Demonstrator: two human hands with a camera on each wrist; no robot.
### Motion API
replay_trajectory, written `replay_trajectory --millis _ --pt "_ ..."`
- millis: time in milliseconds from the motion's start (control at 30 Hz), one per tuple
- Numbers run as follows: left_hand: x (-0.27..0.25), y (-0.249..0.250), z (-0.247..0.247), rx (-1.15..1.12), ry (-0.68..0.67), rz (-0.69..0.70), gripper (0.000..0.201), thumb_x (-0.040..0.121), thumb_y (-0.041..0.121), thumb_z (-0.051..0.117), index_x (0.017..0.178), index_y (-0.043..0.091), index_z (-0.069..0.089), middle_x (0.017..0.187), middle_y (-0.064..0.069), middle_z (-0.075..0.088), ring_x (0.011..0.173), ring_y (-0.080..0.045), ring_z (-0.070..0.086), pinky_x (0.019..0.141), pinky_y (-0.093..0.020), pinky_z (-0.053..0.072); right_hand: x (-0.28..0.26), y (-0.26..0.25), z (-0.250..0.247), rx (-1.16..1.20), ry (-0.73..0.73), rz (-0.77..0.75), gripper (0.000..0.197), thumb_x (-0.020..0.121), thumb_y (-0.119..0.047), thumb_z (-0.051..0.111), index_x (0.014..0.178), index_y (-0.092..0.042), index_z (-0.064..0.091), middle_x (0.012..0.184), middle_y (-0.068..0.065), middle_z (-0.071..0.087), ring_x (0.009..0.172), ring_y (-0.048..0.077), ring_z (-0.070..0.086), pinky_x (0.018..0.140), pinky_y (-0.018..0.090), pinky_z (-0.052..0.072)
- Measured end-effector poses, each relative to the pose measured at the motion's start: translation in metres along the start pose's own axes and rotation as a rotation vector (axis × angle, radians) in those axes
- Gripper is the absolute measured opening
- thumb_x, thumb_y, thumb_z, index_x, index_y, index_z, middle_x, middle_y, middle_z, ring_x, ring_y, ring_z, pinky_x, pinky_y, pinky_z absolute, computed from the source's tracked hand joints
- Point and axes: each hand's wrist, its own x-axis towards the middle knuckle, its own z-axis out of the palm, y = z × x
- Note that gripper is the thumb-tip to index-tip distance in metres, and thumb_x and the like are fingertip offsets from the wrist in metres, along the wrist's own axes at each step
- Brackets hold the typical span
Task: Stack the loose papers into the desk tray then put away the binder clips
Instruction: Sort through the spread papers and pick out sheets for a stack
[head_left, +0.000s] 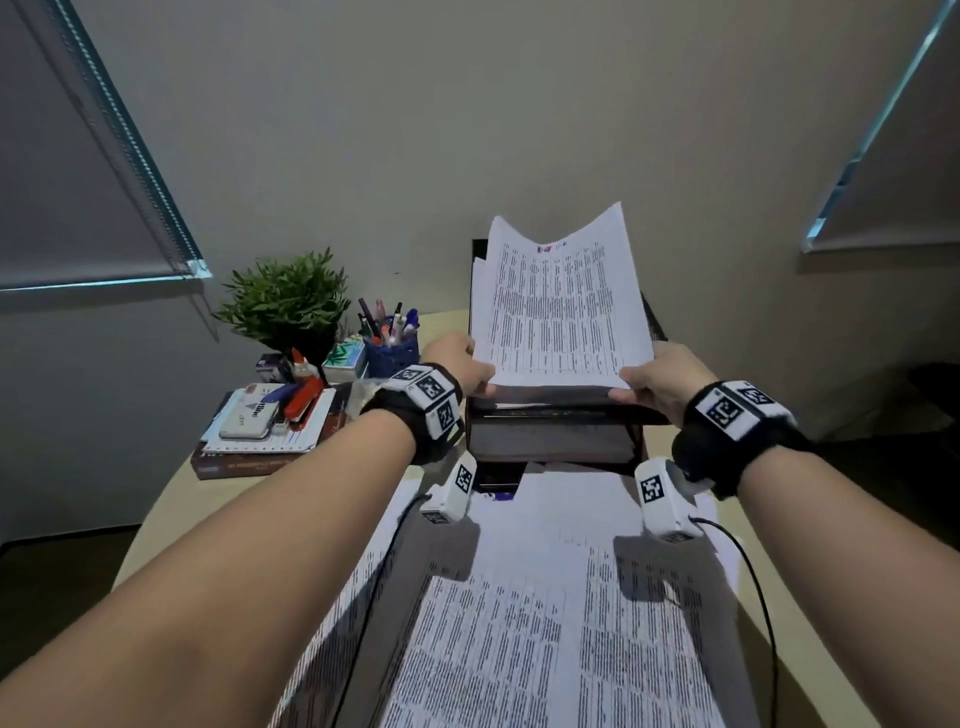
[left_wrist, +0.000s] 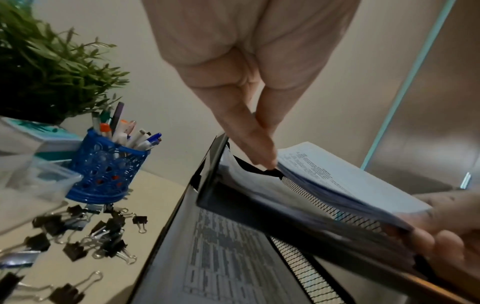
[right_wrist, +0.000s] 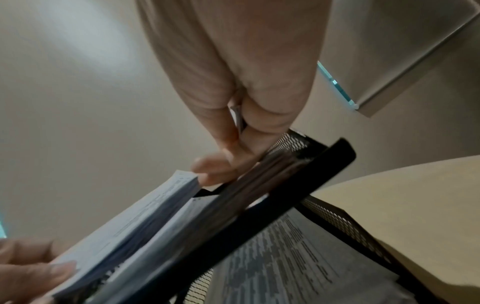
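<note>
A stack of printed papers (head_left: 561, 312) is tilted up over the top tier of the black mesh desk tray (head_left: 550, 441), its near edge low at the tray's front. My left hand (head_left: 475, 366) pinches the stack's near left corner. My right hand (head_left: 631, 384) pinches the near right corner. In the left wrist view the fingers (left_wrist: 249, 133) meet the paper stack (left_wrist: 337, 179) above the tray's rim (left_wrist: 207, 185). In the right wrist view the fingers (right_wrist: 228, 156) grip the paper stack (right_wrist: 145, 222). More loose papers (head_left: 519, 623) lie on the desk before the tray. Several black binder clips (left_wrist: 98, 232) are scattered left of it.
Left of the tray stand a blue pen holder (head_left: 390, 348) and a green plant (head_left: 285, 301). A pile of books (head_left: 270, 441) with a red stapler on it lies nearer. A clear plastic container (left_wrist: 31, 185) sits near the clips. The lower tiers hold paper too.
</note>
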Motion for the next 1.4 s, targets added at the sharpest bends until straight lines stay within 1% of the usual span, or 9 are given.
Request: replay_trajectory --millis 133,267,400,467,567,767,1000,1233,1400 --pt "0.007 0.002 0.009 0.552 0.063 0.111 0.021 0.084 0.011 0.060 0.103 0.004 0.054 0.100 -0.014 0.061 0.097 -0.031 0.061 0.075 -0.033 0.048 0.029 0.013 0.005 -0.177 0.131 0.027 0.018 0.087 0.006 0.058 0.103 -0.002 0.059 0.120 0.017 0.062 0.072 0.027 0.067 0.058 0.029 0.058" --pt "0.007 0.001 0.016 0.724 0.041 0.182 0.031 0.084 0.003 0.050 0.115 0.003 0.046 0.106 -0.016 0.060 0.094 -0.033 0.058 0.070 -0.034 0.043 0.032 0.019 0.008 -0.463 0.261 -0.036 0.020 0.081 -0.004 0.065 0.094 -0.005 0.050 0.091 0.019 0.066 0.036 0.018 0.059 0.035 0.024 0.049" --pt "0.003 -0.003 0.010 0.780 0.006 0.166 0.026 0.083 0.005 0.049 0.109 0.007 0.050 0.104 -0.014 0.061 0.079 -0.027 0.050 0.066 -0.032 0.044 0.024 0.018 0.011 -0.611 0.326 -0.086 0.038 0.078 -0.011 0.068 0.107 -0.005 0.044 0.087 0.020 0.069 0.059 0.029 0.065 0.054 0.038 0.057" --pt "-0.004 -0.007 0.007 0.771 0.014 0.174 0.040 0.084 0.011 0.052 0.123 0.009 0.043 0.106 -0.014 0.061 0.084 -0.029 0.055 0.069 -0.036 0.048 0.016 0.015 0.010 -0.780 0.330 -0.127 0.051 0.079 -0.022 0.069 0.118 -0.005 0.041 0.100 0.018 0.065 0.085 0.035 0.065 0.068 0.039 0.054" --pt "-0.021 -0.017 0.005 0.722 0.039 0.224 0.061 0.087 0.026 0.055 0.140 0.016 0.026 0.111 -0.012 0.062 0.099 -0.032 0.060 0.077 -0.037 0.050 -0.003 0.013 0.008 -0.982 0.290 -0.166 0.060 0.085 -0.038 0.061 0.131 -0.007 0.037 0.124 0.020 0.052 0.105 0.038 0.057 0.072 0.034 0.041" --pt "-0.071 -0.065 0.005 0.509 0.074 0.164 0.064 0.087 0.032 0.059 0.141 0.019 0.026 0.106 -0.008 0.063 0.094 -0.027 0.060 0.079 -0.033 0.047 -0.063 0.041 0.004 -0.911 0.257 -0.179 0.058 0.092 -0.043 0.051 0.139 -0.013 0.035 0.137 0.018 0.034 0.111 0.040 0.053 0.089 0.039 0.043" --pt "-0.129 -0.155 0.010 0.529 -0.027 -0.087 0.068 0.084 0.033 0.064 0.140 0.013 0.032 0.134 -0.012 0.047 0.122 -0.025 0.049 0.102 -0.035 0.041 -0.130 0.113 0.004 -0.898 0.040 -0.027 0.055 0.092 -0.040 0.053 0.138 -0.013 0.037 0.138 0.013 0.041 0.116 0.030 0.052 0.091 0.035 0.043" --pt "-0.170 -0.211 0.004 0.714 -0.119 -0.331 0.102 0.065 0.069 0.065 0.142 0.013 0.029 0.147 -0.012 0.029 0.134 -0.030 0.033 0.107 -0.045 0.036 -0.174 0.178 0.016 -0.915 -0.152 0.139 0.049 0.092 -0.039 0.054 0.128 -0.008 0.045 0.111 0.003 0.056 0.085 0.011 0.055 0.076 0.027 0.046" --pt "-0.188 -0.222 0.004 0.716 -0.135 -0.316 0.116 0.062 0.075 0.063 0.149 0.015 0.014 0.157 -0.008 0.006 0.145 -0.027 0.011 0.114 -0.051 0.022 -0.187 0.195 0.030 -0.860 -0.152 0.170 0.065 0.090 -0.042 0.056 0.141 -0.007 0.037 0.138 0.009 0.046 0.119 0.021 0.051 0.093 0.027 0.042"
